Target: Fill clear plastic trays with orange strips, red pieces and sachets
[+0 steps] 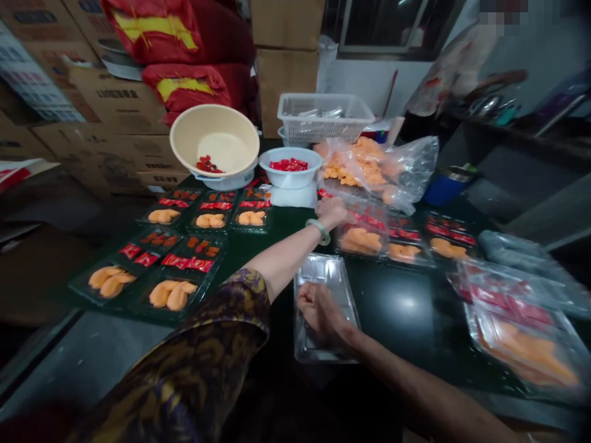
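Observation:
My left hand (333, 212), with a green bangle at the wrist, reaches forward across the dark table and rests on the edge of a lidded clear tray (364, 237) of orange food pieces and red sachets; its fingers curl onto it. My right hand (318, 307) lies close to me on a stack of empty clear plastic lids (325, 271), fingers bent and pressed on the plastic. A clear bag of orange pieces (373, 166) sits just behind my left hand. A white bowl of red sachets (290, 166) stands to its left.
Several open black trays (161, 271) filled with orange pieces and red sachets cover the left of the table. Closed trays (521, 326) lie at the right. A cream basin (215, 138), a white basket (323, 117), cardboard boxes and red sacks stand behind. Another person stands at the far right.

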`<state>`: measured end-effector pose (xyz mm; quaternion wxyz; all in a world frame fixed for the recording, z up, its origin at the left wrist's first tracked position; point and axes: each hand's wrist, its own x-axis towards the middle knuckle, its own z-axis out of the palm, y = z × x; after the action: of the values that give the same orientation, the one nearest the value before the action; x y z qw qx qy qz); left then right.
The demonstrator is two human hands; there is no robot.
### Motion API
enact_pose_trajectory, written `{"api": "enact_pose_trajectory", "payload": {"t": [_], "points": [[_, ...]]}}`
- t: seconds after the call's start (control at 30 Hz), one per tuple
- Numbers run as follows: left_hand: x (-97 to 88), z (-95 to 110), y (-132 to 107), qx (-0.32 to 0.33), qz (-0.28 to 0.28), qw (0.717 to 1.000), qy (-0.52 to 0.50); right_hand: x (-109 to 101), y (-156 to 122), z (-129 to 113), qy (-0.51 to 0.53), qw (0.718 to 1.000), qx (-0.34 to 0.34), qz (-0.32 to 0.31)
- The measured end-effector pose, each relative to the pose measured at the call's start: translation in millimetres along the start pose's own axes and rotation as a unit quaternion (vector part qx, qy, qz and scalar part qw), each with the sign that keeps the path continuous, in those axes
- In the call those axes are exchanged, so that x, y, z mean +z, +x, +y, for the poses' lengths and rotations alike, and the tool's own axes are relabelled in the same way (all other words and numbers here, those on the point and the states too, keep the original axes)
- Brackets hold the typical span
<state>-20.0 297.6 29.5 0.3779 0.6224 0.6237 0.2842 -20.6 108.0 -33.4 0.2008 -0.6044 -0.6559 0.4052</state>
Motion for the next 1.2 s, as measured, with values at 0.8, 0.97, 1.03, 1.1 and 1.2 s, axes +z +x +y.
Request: {"api": "enact_pose_trajectory", "payload": {"t": [0.8,0.97,1.03,1.1,1.2], "points": [[-60.6,-156.1,-177.9,0.144,-0.060,0.987,0.029,-13.0,21.9,-12.3,-0.111,0.975,0.106,-0.160],[-55.1,-149.6,-180.8,0.120,-0.041,0.990,0.068,-18.7,25.6,-17.1,-0.204,0.976,-0.018,-0.074],[-55.7,-145.8,-180.3,0.113,-0.052,0.989,0.076,-33.2,24.2,-24.6,-0.178,0.981,-0.040,-0.060],[-61.5,-141.1,-175.5,0.113,-0.057,0.987,0.094,-53.4,21.8,-35.5,-0.121,0.990,-0.052,-0.053],[-80.9,-133.2,-153.5,0.102,0.004,0.981,0.164,-85.3,19.5,-51.6,0.000,0.997,-0.043,-0.057]]}}
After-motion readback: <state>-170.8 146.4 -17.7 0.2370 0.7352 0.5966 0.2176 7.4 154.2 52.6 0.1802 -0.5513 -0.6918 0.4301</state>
